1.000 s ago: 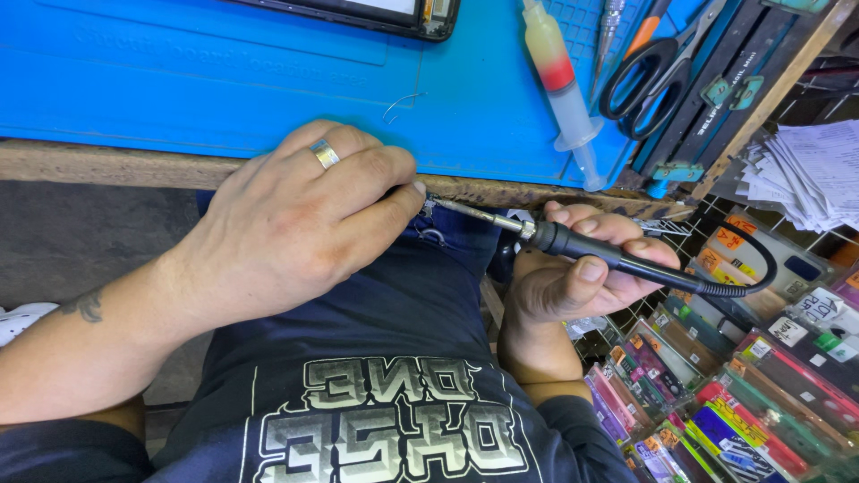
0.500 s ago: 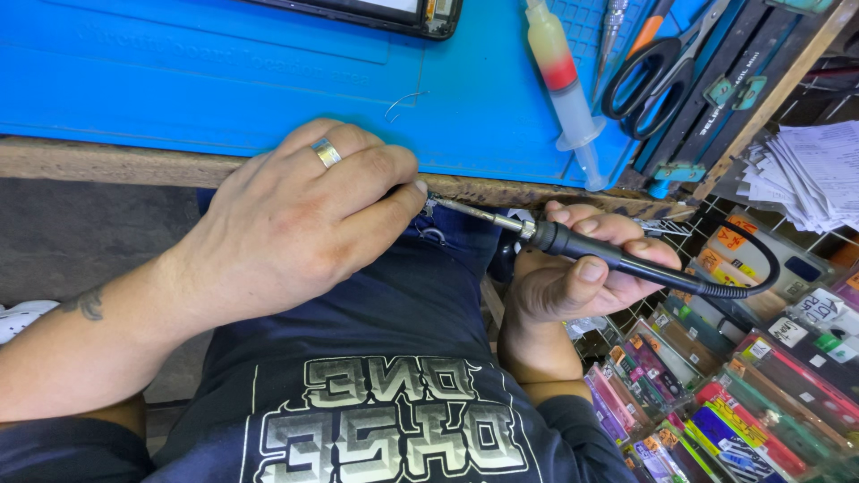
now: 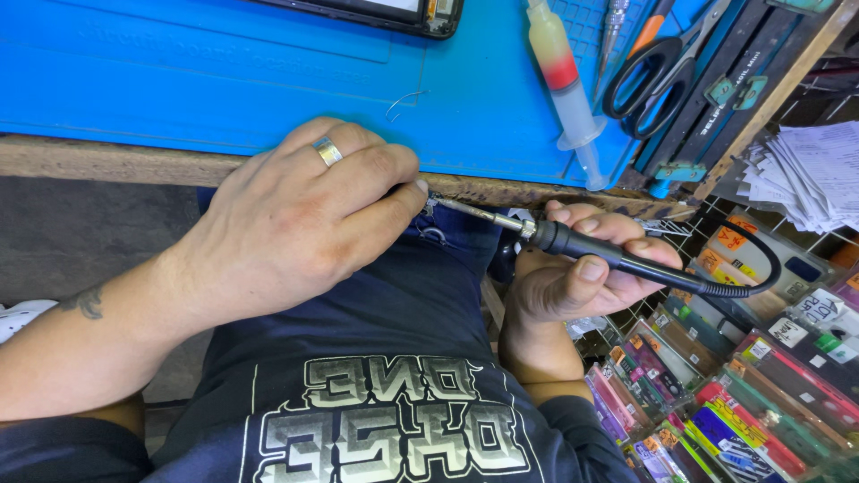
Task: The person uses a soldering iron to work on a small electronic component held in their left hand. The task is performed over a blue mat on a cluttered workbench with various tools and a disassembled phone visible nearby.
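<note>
Gripped closed in the right hand is a black soldering iron, its metal tip pinched by the left hand just below the blue mat.

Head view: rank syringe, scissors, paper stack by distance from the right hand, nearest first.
From the right hand:
1. Syringe, on the blue mat just above the hand.
2. Scissors, up and right, beside the syringe.
3. Paper stack, far right, off the mat.

A soldering iron is held in the right hand, its tip met by the left hand below the work mat, where a syringe is laid left of scissors.
</note>
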A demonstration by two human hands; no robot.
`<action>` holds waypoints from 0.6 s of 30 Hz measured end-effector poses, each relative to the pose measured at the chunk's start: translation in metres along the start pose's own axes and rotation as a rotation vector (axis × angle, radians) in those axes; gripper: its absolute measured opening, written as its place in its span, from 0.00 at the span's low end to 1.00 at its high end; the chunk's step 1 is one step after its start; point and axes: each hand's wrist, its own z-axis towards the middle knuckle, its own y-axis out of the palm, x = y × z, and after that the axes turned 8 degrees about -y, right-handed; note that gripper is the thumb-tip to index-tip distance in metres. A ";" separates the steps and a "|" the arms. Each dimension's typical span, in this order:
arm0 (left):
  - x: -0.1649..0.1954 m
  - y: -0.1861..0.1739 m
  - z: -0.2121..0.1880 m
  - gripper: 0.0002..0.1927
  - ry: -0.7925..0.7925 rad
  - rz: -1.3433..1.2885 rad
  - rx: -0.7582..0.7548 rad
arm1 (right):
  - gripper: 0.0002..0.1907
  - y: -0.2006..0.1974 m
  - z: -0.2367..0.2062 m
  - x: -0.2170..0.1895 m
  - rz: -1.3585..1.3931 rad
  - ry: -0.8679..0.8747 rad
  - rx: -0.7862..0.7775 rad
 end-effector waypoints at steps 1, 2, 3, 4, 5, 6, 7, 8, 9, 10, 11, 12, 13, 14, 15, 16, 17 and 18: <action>0.000 0.000 0.000 0.11 -0.005 -0.003 -0.001 | 0.25 0.000 0.000 0.000 -0.003 0.000 -0.001; 0.000 0.000 0.000 0.10 -0.001 -0.001 0.001 | 0.25 0.000 0.000 -0.001 -0.006 0.001 -0.002; 0.000 0.001 0.000 0.10 0.003 0.002 0.004 | 0.25 -0.001 0.000 0.000 -0.005 0.000 -0.003; 0.000 0.001 0.000 0.10 0.007 0.006 0.008 | 0.25 -0.001 0.001 0.000 -0.004 -0.002 -0.002; 0.000 0.001 0.000 0.10 0.007 0.006 0.006 | 0.25 -0.001 0.001 0.001 -0.003 -0.004 -0.002; 0.000 0.001 0.000 0.11 0.005 0.004 0.004 | 0.25 -0.001 0.001 0.001 -0.003 -0.004 0.001; 0.000 0.000 0.000 0.11 0.003 0.002 0.001 | 0.25 -0.001 0.000 0.001 -0.001 -0.004 0.003; 0.000 0.000 0.000 0.11 0.005 0.002 0.002 | 0.25 -0.001 0.000 0.001 0.000 -0.005 0.004; 0.000 0.000 0.000 0.11 0.007 0.002 0.003 | 0.25 -0.001 0.001 0.001 0.002 -0.004 0.003; 0.000 0.000 0.000 0.11 0.006 0.001 0.003 | 0.25 -0.001 0.001 0.001 0.004 -0.003 0.001; 0.000 0.000 0.000 0.11 0.004 -0.002 0.001 | 0.25 -0.001 0.001 0.000 0.005 -0.002 -0.001; 0.000 0.000 0.000 0.11 0.003 -0.003 0.000 | 0.25 -0.001 0.001 0.001 0.007 -0.004 -0.005; 0.000 0.000 0.000 0.11 0.005 -0.006 0.000 | 0.25 -0.001 0.001 0.001 0.010 -0.005 -0.006; 0.000 0.001 0.001 0.10 0.007 -0.005 0.004 | 0.25 -0.002 0.002 0.001 0.013 -0.006 -0.008; 0.000 0.001 0.001 0.10 0.009 -0.003 0.007 | 0.25 -0.002 0.002 0.001 0.017 -0.003 -0.008; 0.000 0.001 0.001 0.10 0.009 -0.001 0.010 | 0.25 -0.002 0.002 0.001 0.017 -0.002 -0.007; 0.000 0.001 0.001 0.10 0.009 -0.001 0.007 | 0.25 -0.002 0.002 0.001 0.017 0.000 -0.006; 0.000 0.000 0.001 0.11 0.009 -0.001 0.003 | 0.25 -0.002 0.002 0.001 0.011 -0.001 -0.003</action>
